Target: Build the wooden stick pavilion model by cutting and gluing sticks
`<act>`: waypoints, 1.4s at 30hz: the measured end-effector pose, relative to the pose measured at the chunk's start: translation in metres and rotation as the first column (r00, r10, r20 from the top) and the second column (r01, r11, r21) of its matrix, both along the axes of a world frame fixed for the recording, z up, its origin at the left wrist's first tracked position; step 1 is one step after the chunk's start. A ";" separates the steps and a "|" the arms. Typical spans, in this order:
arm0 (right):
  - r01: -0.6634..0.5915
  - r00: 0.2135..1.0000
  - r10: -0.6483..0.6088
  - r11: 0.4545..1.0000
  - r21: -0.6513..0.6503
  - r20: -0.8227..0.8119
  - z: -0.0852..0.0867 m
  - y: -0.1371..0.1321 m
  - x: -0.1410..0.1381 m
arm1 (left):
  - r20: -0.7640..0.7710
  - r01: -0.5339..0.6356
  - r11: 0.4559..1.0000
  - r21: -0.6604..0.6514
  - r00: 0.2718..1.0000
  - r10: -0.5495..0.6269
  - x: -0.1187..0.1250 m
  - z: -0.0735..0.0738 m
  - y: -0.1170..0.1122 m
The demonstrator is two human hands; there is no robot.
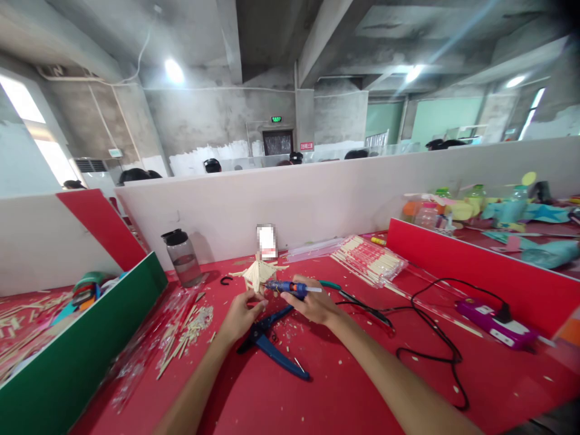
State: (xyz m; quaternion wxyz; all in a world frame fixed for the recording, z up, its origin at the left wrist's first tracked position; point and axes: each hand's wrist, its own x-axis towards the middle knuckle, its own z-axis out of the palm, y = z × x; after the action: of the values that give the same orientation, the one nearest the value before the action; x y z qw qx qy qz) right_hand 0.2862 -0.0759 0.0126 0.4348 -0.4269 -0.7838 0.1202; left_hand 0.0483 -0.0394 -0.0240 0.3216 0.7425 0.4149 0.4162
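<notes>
A small pale model built of wooden sticks (259, 272), with a peaked roof and sticks jutting from its corners, stands mid-table. My left hand (242, 313) is closed at its near side, the fingertips gripping its lower part. In my right hand (313, 305) is a blue hot glue gun (290, 288), the fingers wrapped round it. Its nozzle points left and meets or nearly meets the model; which of the two I cannot tell. A pale glue stick pokes out of its back end. Below my hands lie blue-handled cutters (278, 350).
Left are loose sticks (176, 341), plastic wrappers (149, 344) and a dark-lidded bottle (181, 257). Behind the model stands a phone-like white screen (267, 241). Right are bundled sticks (367, 260), green-handled pliers (362, 302), a black cable (435, 359) and a purple power strip (496, 323). Low partitions (480, 272) flank the table.
</notes>
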 end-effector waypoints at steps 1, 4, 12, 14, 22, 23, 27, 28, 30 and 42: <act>-0.014 1.000 0.014 1.000 -0.008 -0.001 0.002 -0.001 0.001 | -0.004 0.003 1.000 0.003 1.000 -0.003 0.000 0.000 0.000; -0.060 0.998 0.059 0.998 -0.027 -0.022 0.006 -0.004 0.003 | -0.004 0.013 1.000 -0.014 1.000 -0.013 0.000 0.000 -0.001; -0.056 0.997 0.055 0.998 -0.021 -0.051 0.003 -0.002 0.002 | -0.016 0.003 1.000 -0.023 1.000 -0.004 0.001 0.002 -0.003; -0.035 0.997 0.034 0.999 -0.021 -0.064 0.001 -0.001 0.002 | -0.009 0.000 1.000 -0.022 1.000 0.000 0.001 0.002 -0.002; 0.018 0.996 -0.022 0.998 -0.056 -0.082 0.000 0.001 0.002 | -0.019 -0.007 1.000 -0.001 1.000 0.007 0.002 0.007 -0.005; 0.013 0.996 -0.018 0.998 -0.056 -0.087 0.000 0.001 0.002 | -0.022 -0.006 1.000 0.001 1.000 0.006 0.002 0.007 -0.004; -0.046 0.993 0.039 0.997 -0.064 -0.112 -0.002 0.001 0.002 | -0.026 -0.004 1.000 0.013 1.000 0.005 0.002 0.006 -0.004; -0.061 0.992 0.052 0.996 -0.070 -0.118 -0.002 0.001 0.003 | -0.023 -0.005 1.000 0.011 1.000 0.005 0.002 0.006 -0.004; -0.079 0.990 0.068 0.994 -0.079 -0.125 -0.003 0.002 0.003 | -0.016 -0.004 1.000 0.007 1.000 0.004 0.002 0.006 -0.004; -0.125 0.969 0.100 0.987 -0.098 -0.228 -0.006 0.006 0.006 | 0.005 -0.003 1.000 0.000 1.000 0.003 0.001 0.002 -0.001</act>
State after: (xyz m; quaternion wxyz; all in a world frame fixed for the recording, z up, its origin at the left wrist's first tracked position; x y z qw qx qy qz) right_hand 0.2926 -0.0699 0.0070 0.4875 -0.3891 -0.7454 0.2352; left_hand 0.0493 -0.0406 -0.0217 0.3219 0.7408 0.4152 0.4185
